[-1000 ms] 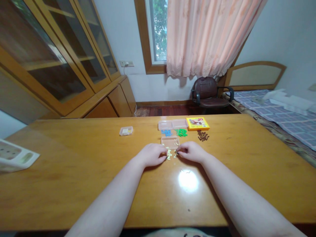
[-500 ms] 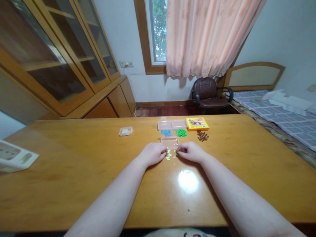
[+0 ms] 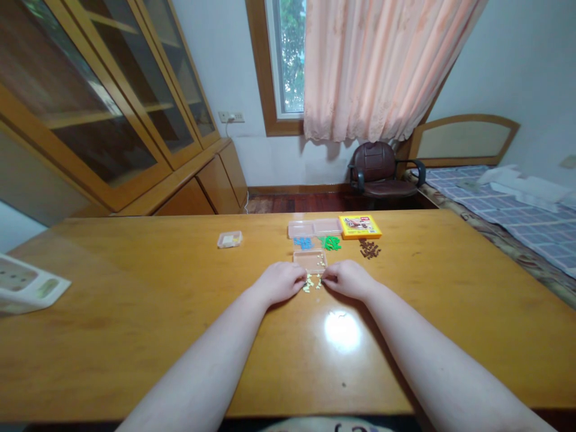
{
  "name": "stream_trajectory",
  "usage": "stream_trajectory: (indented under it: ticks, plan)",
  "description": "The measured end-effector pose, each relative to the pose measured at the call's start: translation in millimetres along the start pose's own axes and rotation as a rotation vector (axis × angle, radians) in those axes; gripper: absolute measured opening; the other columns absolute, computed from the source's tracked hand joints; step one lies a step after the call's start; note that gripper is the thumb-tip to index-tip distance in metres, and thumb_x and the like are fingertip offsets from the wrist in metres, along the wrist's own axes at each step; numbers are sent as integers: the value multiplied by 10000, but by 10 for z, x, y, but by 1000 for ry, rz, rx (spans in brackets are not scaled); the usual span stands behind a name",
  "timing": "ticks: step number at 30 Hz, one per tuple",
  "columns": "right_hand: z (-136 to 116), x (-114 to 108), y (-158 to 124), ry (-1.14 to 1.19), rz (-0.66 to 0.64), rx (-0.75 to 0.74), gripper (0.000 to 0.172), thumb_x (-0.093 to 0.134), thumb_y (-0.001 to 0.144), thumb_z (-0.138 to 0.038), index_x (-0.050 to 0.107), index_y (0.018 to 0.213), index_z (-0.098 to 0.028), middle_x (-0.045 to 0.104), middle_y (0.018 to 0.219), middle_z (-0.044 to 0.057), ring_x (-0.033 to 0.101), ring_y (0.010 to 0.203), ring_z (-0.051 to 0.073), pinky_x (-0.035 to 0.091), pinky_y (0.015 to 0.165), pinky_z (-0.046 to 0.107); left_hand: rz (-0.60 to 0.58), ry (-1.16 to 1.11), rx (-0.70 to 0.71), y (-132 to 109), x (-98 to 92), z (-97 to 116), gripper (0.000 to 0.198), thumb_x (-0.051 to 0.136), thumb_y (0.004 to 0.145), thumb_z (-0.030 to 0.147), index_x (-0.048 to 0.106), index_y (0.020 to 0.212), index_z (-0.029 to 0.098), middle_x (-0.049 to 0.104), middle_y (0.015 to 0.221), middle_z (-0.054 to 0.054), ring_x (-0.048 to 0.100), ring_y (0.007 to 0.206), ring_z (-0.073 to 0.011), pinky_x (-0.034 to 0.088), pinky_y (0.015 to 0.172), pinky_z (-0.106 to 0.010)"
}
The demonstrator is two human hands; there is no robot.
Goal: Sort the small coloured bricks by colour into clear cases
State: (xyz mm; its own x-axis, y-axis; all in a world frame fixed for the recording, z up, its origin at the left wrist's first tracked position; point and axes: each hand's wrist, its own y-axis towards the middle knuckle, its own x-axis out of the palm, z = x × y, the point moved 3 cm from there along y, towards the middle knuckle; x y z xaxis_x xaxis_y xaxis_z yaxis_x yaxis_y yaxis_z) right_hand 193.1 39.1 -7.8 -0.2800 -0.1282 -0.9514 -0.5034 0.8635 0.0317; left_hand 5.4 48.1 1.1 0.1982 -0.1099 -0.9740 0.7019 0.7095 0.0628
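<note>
Small pale yellow pieces (image 3: 308, 284) lie on the table between my two hands. My left hand (image 3: 283, 281) rests at their left side, fingers curled together at the pile; whatever its fingertips pinch is too small to name. On the right, my right hand (image 3: 346, 278) has thumb and fingers drawn together beside a few more of the pieces, and what is in them cannot be made out. Just beyond, a clear plastic box (image 3: 308, 260) holds several pale pieces at its right side. Blue pieces (image 3: 303, 243) and green pieces (image 3: 331, 243) sit behind that box.
Two joined clear trays (image 3: 314, 228) lie farther back, with a yellow package (image 3: 360, 227) to their right. Brown pieces (image 3: 369, 249) are heaped in front of it. A small clear box (image 3: 229, 239) is at left. A white power strip (image 3: 31, 286) stands at the left edge.
My right hand's fingers have shifted slightly beside the pale pieces. My left hand stays almost in place, and the trays and heaps are unchanged.
</note>
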Motion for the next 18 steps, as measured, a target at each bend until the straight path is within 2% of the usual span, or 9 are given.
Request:
stream_trajectory:
  ticks: [12,18]
  plan:
    - [34,-22,-20,112,70,13,186,552,822,-278,731,840,-229,722,777,28,612,678,140,380,621,228,-47,-45,-5,-8,-21,-4,127,533,816,249,658,832,233,678,818,-17,613,741,-164,437,652,-240]
    - [25,1,-17,84,11,-9,202,556,813,-287,739,895,-261,731,805,23,626,698,156,385,623,237,-24,-61,3,-16,-8,-20,126,552,808,252,667,857,250,685,847,-14,620,764,-174,435,648,-247]
